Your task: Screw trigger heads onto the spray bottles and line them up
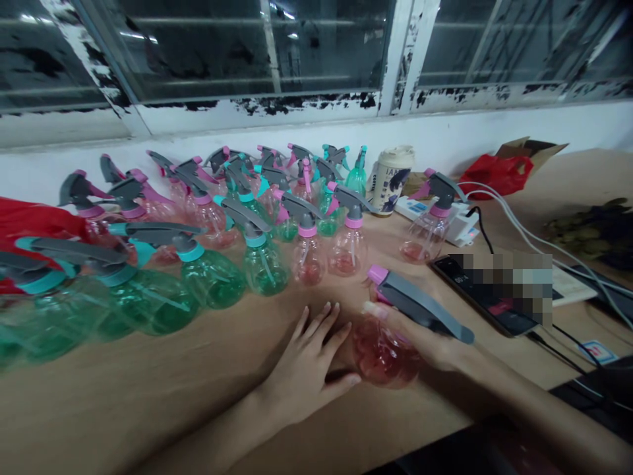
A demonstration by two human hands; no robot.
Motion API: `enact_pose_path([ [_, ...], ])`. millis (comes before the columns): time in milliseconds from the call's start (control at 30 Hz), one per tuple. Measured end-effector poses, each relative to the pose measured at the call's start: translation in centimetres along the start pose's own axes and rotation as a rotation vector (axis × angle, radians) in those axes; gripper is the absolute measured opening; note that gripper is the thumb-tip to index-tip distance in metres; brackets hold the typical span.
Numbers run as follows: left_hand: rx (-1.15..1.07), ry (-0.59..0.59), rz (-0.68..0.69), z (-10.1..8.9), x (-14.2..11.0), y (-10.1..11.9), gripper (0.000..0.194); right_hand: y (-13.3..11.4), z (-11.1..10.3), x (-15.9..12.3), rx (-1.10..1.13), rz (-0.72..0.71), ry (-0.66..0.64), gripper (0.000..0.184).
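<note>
My right hand (pixel 420 333) is wrapped round the neck of a pink spray bottle (pixel 383 356), whose grey lever and pink nozzle tilt up to the left. Flat on the table, fingers spread, my left hand (pixel 311 366) lies just left of that bottle and holds nothing. Beyond my hands stand two more pink spray bottles (pixel 309 260) and a green spray bottle (pixel 267 267). Another pink spray bottle (pixel 422 234) is apart at the right. Several green bottles (pixel 212 277) with turquoise collars line the left side, and many more pink and green ones crowd behind.
A paper coffee cup (pixel 390 181) stands by the wall, near a white power strip (pixel 462 227) with cables. To the right lie a phone (pixel 482 297) and a red plastic bag (pixel 497 175) beside an open cardboard box (pixel 529 150). Red material (pixel 39 221) shows at far left.
</note>
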State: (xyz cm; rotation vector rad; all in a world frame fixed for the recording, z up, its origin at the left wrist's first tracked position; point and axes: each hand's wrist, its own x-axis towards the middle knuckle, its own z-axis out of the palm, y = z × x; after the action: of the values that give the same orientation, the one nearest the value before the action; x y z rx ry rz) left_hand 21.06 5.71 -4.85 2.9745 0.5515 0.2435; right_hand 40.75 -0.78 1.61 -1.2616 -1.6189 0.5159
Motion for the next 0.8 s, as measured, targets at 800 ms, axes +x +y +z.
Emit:
enact_pose_path([
  [800, -0.272, 0.128, -0.086, -1.1, 1.9, 2.3, 0.076, -0.3, -2.9, -2.7, -0.082, -0.044, 0.005, 0.050],
])
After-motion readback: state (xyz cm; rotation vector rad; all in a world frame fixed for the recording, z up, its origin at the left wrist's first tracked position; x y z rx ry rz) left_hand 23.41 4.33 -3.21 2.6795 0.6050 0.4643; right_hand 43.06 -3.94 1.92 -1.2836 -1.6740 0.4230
